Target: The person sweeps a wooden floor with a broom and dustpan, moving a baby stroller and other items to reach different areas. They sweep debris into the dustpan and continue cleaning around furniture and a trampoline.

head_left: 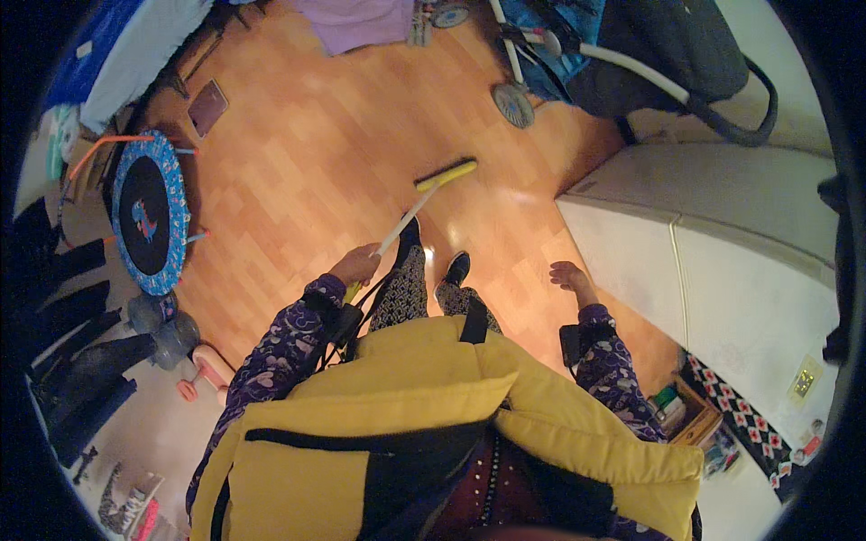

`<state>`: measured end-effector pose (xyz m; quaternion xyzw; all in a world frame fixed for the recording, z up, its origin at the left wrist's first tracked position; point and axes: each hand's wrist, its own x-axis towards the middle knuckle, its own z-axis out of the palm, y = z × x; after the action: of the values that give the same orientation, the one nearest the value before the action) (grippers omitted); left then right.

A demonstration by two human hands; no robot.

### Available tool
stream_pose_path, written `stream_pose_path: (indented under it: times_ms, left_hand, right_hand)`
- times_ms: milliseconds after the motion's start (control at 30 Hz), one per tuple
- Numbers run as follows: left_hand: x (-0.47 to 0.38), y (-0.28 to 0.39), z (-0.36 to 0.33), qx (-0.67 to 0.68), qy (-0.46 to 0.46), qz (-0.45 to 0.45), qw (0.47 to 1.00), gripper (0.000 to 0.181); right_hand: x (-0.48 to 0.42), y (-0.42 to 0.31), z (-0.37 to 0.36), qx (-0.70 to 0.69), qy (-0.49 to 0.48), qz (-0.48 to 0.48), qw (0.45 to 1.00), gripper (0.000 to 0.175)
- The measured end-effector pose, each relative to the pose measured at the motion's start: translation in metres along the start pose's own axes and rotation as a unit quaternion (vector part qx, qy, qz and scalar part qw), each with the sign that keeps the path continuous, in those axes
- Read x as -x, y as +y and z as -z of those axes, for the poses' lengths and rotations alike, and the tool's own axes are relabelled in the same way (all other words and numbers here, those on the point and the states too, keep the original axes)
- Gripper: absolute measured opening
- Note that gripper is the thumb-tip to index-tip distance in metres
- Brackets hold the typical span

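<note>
My left hand (pixel 355 265) grips the pale handle of a long-handled floor tool (pixel 408 218), a broom or squeegee. Its yellow head (pixel 450 176) has a dark strip along one edge and rests on the floor ahead of my feet; whether that strip is bristle or rubber is unclear. Off to the other side, my right hand (pixel 572 276) holds nothing, its fingers loosely bent and apart, near the white wall (pixel 622 250). Dark shoes (pixel 458 268) and patterned trousers show between my arms.
Wood-look flooring (pixel 304 149) spreads ahead. A small blue-rimmed trampoline (pixel 150 213) stands left, with large clear bottles (pixel 169 335) beside it. A stroller (pixel 541 74) occupies the upper right. A flat dark square thing (pixel 208 108) lies at upper left. A wooden drawer (pixel 693 412) is at lower right.
</note>
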<state>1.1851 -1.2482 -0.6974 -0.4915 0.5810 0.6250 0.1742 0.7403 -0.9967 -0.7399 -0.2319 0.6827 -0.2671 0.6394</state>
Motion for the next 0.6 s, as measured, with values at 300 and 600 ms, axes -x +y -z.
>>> stream_pose_path:
  times_ms: [300,600]
  left_hand:
    - [0.083,-0.033,0.038,0.092,0.057,0.005,0.994,0.047]
    - [0.130,-0.071,0.037,0.110,0.237,0.014,0.965,0.050]
  right_hand:
    - [-0.046,-0.148,-0.040,0.075,0.000,-0.035,0.997,0.048]
    - [-0.051,-0.252,-0.082,0.098,-0.080,-0.032,0.991,0.044]
